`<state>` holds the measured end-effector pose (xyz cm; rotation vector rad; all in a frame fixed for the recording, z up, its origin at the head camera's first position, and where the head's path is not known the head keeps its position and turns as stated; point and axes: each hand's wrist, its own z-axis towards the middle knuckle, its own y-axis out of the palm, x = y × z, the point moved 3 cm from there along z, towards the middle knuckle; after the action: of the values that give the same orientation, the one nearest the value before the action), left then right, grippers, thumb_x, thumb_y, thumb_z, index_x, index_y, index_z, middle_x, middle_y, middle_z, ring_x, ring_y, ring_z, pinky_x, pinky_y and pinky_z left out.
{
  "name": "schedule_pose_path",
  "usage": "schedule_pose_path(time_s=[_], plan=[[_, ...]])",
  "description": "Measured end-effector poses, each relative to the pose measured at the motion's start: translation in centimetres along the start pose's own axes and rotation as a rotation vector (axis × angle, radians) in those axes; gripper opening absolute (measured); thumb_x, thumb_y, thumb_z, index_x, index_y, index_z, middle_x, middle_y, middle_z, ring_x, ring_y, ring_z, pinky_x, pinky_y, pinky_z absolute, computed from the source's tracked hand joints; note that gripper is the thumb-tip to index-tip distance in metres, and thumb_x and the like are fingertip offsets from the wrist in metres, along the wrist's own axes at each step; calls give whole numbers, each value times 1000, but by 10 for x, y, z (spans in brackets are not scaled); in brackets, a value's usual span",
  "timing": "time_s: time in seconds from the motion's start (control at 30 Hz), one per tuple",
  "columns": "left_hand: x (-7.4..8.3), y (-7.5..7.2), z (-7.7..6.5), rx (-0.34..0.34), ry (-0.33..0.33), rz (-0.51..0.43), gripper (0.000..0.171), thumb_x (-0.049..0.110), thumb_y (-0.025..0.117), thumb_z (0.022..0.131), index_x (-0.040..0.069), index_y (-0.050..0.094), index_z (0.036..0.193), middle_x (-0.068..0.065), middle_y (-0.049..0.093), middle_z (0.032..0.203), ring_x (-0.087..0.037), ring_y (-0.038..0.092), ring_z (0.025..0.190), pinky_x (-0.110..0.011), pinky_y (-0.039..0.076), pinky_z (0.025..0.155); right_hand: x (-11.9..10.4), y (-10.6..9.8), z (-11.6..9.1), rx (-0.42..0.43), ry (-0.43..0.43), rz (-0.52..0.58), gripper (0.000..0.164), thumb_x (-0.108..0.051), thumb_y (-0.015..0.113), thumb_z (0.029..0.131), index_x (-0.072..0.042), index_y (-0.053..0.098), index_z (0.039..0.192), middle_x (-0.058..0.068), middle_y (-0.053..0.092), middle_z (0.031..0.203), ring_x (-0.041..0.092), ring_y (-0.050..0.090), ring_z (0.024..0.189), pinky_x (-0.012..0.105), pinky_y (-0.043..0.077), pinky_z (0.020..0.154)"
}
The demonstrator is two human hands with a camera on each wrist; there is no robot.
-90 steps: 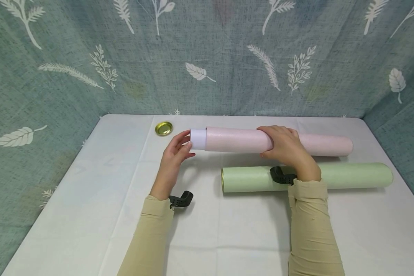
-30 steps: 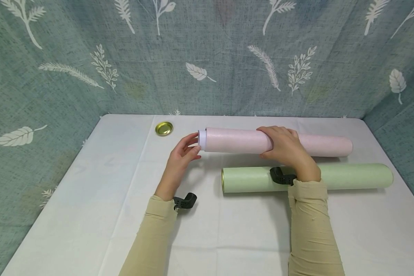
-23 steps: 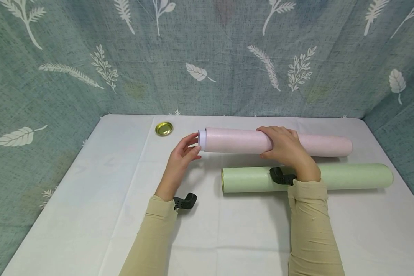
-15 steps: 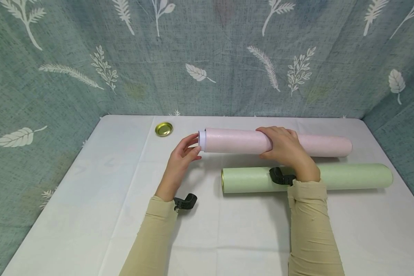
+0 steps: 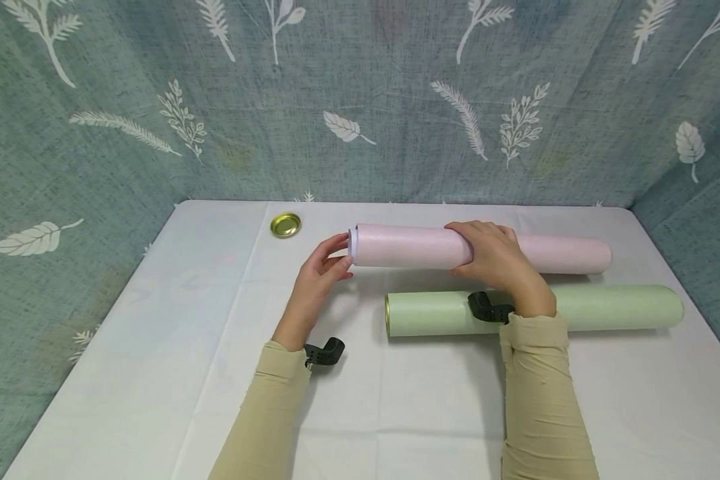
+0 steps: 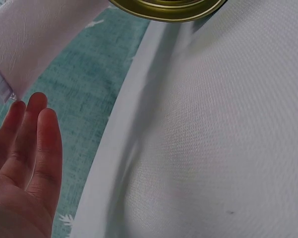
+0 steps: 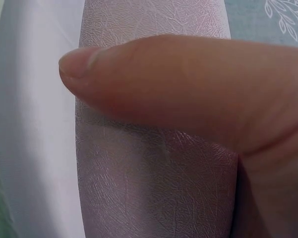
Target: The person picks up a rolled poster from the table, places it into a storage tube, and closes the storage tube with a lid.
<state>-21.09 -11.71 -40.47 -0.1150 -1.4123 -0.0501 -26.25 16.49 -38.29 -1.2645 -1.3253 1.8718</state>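
In the head view, my right hand (image 5: 495, 257) grips a long pink cardboard tube (image 5: 411, 245) from above, near its middle. In the right wrist view, the thumb (image 7: 153, 82) lies across the textured pink surface. A narrow rim of a white paper roll (image 5: 353, 247) sticks out of the tube's left end. My left hand (image 5: 315, 283) holds that rim between thumb and index finger. In the left wrist view, the other fingers (image 6: 49, 148) are nearly straight, below the tube's end. How far the roll reaches inside the tube is hidden.
A green tube (image 5: 432, 313) with a gold rim lies in front of the pink one, under the right wrist. The round gold lid (image 5: 285, 225) rests at the back left of the white-covered table (image 5: 156, 373). Patterned curtains (image 5: 384, 100) enclose the back and sides.
The white paper roll has slid right into the pink tube, leaving only a thin rim out. My left hand has followed it rightward. The right hand stays in place on the tube.
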Motion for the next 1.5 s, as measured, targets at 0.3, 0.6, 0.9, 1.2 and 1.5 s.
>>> schedule_pose_path(time_s=[0.3,0.6,0.9,1.2,1.5], plan=[[-1,1,0,-2,5,5,45,19,57,88,11,43,130,-6,45,128,-23,52,106,-38,47,82,-1,1,0,11,-7,-7,74,-30,78,64,-24,43,129,2,49,123,24,40,112,50,18,91],[-2,2,1,-16,16,-25,45,16,57,88,9,43,130,-8,46,127,-23,51,106,-42,45,82,0,1,1,18,-7,-2,75,-29,79,62,-23,44,129,3,49,124,25,40,113,51,18,92],[-2,2,1,-21,12,-29,43,16,56,89,10,44,130,-8,47,127,-23,51,105,-43,45,82,0,2,1,10,-8,-10,75,-30,79,63,-24,44,129,2,48,124,25,39,115,51,18,93],[-2,2,0,-25,5,-15,43,18,56,89,10,44,130,-8,46,127,-22,52,105,-42,45,82,-1,2,1,13,-13,-13,75,-30,79,63,-24,44,129,2,48,124,25,40,114,51,18,92],[-3,1,0,-22,-11,-8,43,21,56,89,11,44,129,-7,46,127,-21,52,104,-43,45,83,-2,2,1,9,-14,-15,74,-30,78,64,-24,43,129,2,48,124,24,40,112,51,19,91]])
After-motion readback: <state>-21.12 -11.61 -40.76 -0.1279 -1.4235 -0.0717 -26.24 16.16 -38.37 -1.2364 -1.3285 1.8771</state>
